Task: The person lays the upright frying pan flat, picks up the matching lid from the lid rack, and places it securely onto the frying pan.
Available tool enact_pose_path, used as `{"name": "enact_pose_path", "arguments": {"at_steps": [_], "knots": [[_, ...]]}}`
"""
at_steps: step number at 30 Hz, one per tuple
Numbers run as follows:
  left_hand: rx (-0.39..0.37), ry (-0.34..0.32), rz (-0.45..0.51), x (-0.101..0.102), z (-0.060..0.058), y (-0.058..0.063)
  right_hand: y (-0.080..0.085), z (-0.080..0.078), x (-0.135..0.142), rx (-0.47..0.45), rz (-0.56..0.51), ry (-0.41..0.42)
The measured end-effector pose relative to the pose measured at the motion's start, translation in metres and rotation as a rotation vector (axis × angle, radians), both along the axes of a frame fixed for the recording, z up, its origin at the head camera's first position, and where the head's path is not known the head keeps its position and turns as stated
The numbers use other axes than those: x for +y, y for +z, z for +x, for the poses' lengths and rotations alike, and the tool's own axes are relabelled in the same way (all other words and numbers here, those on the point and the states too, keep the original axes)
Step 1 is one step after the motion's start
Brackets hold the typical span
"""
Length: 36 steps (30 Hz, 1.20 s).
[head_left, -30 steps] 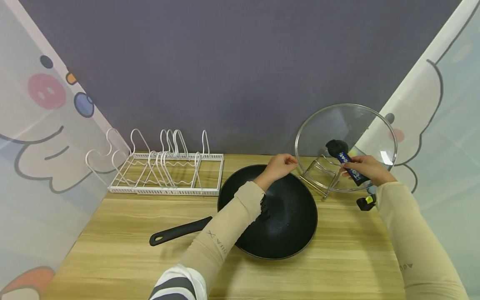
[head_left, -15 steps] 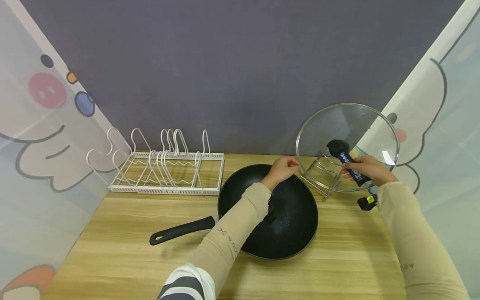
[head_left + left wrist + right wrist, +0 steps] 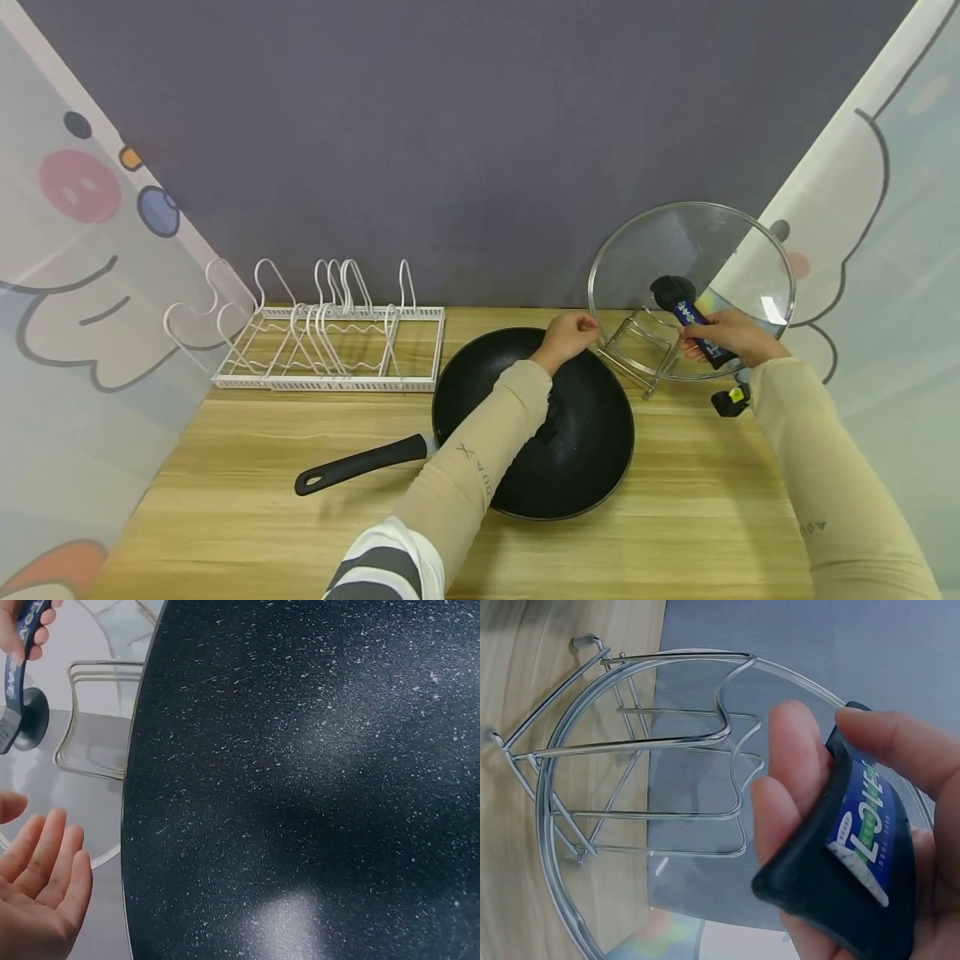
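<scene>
A large glass lid [image 3: 697, 242] with a metal rim stands on edge in a small metal wire stand [image 3: 660, 742]. My right hand [image 3: 731, 335] grips the lid's black handle [image 3: 817, 889], which bears a blue label. At the lid's left rim is my left hand [image 3: 566, 340], raised over the far side of a black wok [image 3: 581, 433]. The left wrist view shows that hand's fingers [image 3: 46, 859] loosely bent, with nothing held, beside the wok's edge.
A white wire rack [image 3: 330, 383] with several upright loops stands at the back left. The wok's long black handle [image 3: 360, 463] points left across the wooden table [image 3: 247, 533]. A small black object with a yellow patch [image 3: 729, 402] lies near the right wrist. A grey wall [image 3: 465, 167] rises behind.
My left hand and forearm have shifted slightly right, closer to the lid's rim. The right hand keeps its grip on the lid's handle; lid, stand and wok stay in place.
</scene>
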<state>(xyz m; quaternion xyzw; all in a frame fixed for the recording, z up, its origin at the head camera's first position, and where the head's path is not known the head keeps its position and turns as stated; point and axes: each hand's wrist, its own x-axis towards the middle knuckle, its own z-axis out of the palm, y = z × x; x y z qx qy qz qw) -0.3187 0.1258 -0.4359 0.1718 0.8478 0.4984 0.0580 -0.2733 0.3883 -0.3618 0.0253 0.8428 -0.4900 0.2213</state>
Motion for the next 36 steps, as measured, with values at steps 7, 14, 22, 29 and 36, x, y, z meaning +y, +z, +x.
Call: {"name": "enact_pose_path", "arguments": {"at_steps": [7, 14, 22, 29, 36], "knots": [[0.033, 0.013, -0.004, 0.007, -0.004, 0.002, 0.001, 0.0, -0.004, 0.012, -0.009, 0.021], [0.041, 0.009, -0.013, 0.015, -0.004, -0.001, 0.001, 0.002, -0.005, 0.007, -0.005, 0.011], [0.027, 0.022, -0.015, 0.022, -0.002, -0.007, -0.003, 0.006, -0.006, 0.014, 0.008, -0.01], [0.064, 0.038, -0.021, 0.03, -0.002, -0.011, -0.004, 0.007, -0.006, 0.03, 0.034, -0.023], [0.046, 0.07, -0.004, 0.036, -0.003, -0.012, -0.006, 0.008, -0.005, 0.033, 0.024, -0.025]]}}
